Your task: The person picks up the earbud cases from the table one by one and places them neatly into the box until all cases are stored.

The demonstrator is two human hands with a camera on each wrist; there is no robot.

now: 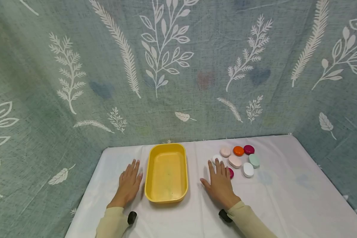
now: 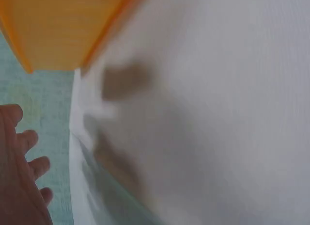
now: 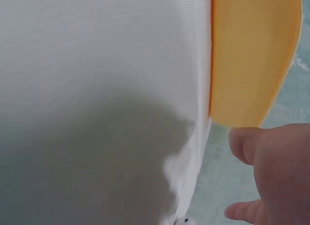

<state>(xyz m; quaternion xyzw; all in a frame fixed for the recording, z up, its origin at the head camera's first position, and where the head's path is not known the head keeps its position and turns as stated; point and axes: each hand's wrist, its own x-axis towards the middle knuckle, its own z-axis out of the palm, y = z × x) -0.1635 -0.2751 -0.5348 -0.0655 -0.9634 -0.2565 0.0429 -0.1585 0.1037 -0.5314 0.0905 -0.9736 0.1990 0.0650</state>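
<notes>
Tray [image 1: 166, 172], head view, is sitting between left hand [image 1: 128, 183] and right hand [image 1: 221, 185], probably for shared reach; discs [image 1: 234, 161] are clustering by the right. Left wrist: fingers [image 2: 38, 166] are gripping nothing. Right wrist: that hand's likewise holding nothing.

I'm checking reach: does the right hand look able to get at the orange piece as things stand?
Probably yes: the right hand looks empty, and nothing covers the orange piece, though a pale pink oval lies between them.

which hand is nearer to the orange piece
Right: the right hand is below and slightly left of the orange piece in the head view; the left hand is farther left, beyond the yellow tray.
</notes>
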